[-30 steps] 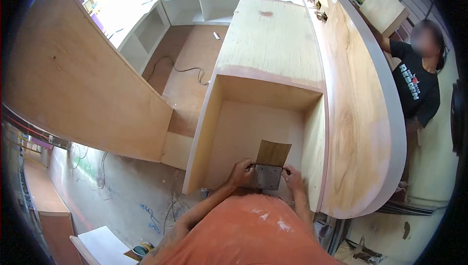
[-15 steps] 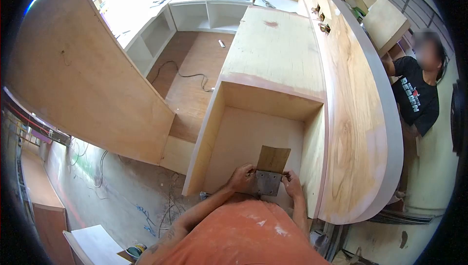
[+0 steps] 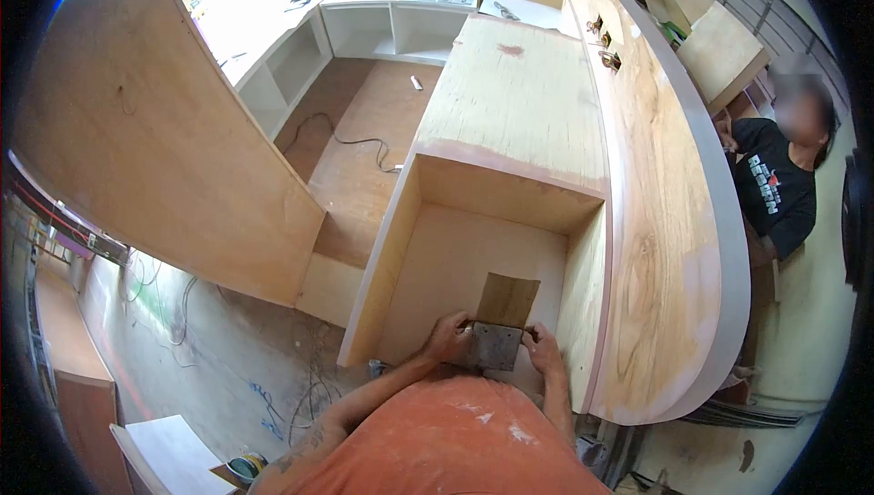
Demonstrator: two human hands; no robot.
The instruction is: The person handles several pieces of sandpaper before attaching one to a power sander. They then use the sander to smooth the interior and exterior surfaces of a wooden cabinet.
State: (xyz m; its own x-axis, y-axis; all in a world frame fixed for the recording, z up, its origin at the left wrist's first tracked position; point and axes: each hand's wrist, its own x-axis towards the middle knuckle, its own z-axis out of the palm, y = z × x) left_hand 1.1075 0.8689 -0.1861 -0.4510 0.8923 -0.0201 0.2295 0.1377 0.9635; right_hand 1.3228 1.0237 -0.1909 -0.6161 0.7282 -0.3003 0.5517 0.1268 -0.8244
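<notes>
Glare whitens the upper left; fisheye distortion bends the edges into black corners.

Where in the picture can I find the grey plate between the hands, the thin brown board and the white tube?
Grey plate (image 3: 497,347): head view, middle of its face.
Thin brown board (image 3: 508,299): head view, middle of its face.
White tube (image 3: 416,82): head view, middle of its body.

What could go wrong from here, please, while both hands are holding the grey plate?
The grey plate seems held only near its side edges by the left hand and right hand, so it might tip or slip. If dropped, it could mark the open box. The loose cables on the floor might catch a foot.
</notes>
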